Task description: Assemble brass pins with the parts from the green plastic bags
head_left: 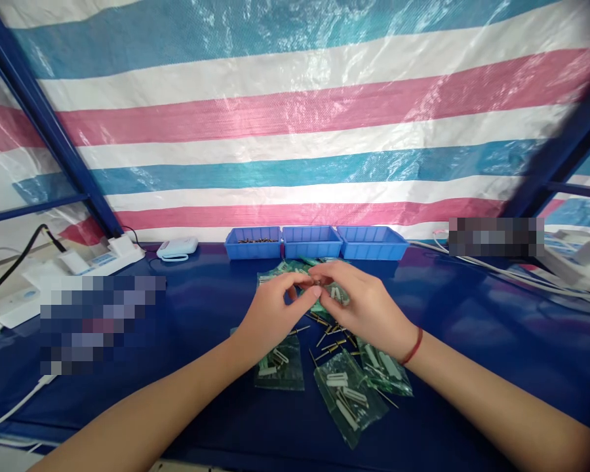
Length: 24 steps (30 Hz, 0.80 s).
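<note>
My left hand [270, 311] and my right hand [361, 301] meet above the middle of a dark blue table [472, 341], fingertips pinched together on a tiny dark part [316, 282] too small to name. Under them lie several small green plastic bags [347, 396] holding white parts, and loose thin metal pins [332, 344] are scattered between the bags. A red cord circles my right wrist.
Three blue bins [312, 242] stand in a row at the table's back edge; the left one holds small dark pieces. A white device [177, 248], a power strip [103, 259] and cables lie at back left. A striped tarp hangs behind.
</note>
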Available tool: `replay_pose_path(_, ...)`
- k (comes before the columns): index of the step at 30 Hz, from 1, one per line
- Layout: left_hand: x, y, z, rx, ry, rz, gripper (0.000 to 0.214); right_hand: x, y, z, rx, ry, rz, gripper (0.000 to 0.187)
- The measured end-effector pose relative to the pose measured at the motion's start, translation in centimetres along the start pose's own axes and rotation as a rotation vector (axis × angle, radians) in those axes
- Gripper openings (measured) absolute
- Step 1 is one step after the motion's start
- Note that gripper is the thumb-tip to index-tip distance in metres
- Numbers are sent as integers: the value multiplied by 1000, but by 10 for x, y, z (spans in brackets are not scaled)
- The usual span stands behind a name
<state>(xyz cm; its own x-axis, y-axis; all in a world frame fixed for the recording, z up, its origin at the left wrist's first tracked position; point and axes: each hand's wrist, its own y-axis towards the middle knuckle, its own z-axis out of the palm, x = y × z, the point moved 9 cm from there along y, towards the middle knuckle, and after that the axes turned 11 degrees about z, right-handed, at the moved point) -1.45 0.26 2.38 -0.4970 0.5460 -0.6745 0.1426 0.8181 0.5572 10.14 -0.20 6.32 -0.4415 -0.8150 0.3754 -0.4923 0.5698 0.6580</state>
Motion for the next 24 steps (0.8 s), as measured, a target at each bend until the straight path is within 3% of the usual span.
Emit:
replay_pose_path(7,4,3,15,82,-354,-73,21,11,-4,2,-2,-26,-45,31)
replay_pose_path(12,8,13,14,139,-306,-56,22,8,-3,0,21,-37,-95,38)
replay_pose_path(15,18,38,-10,70,-150,0,24,0,2,-9,-12,-58,-39,34)
replay_pose_path(19,43,87,-64,-125,308,86,30,-19,7,-14,-11,-98,86,29)
replay_pose_path(21,64,106,-80,-150,407,66,30,-30,8,-7,63,-130,118,30)
replay_pose_path(24,91,118,-85,-114,510,36,25,-47,8,7,219,-213,111,26)
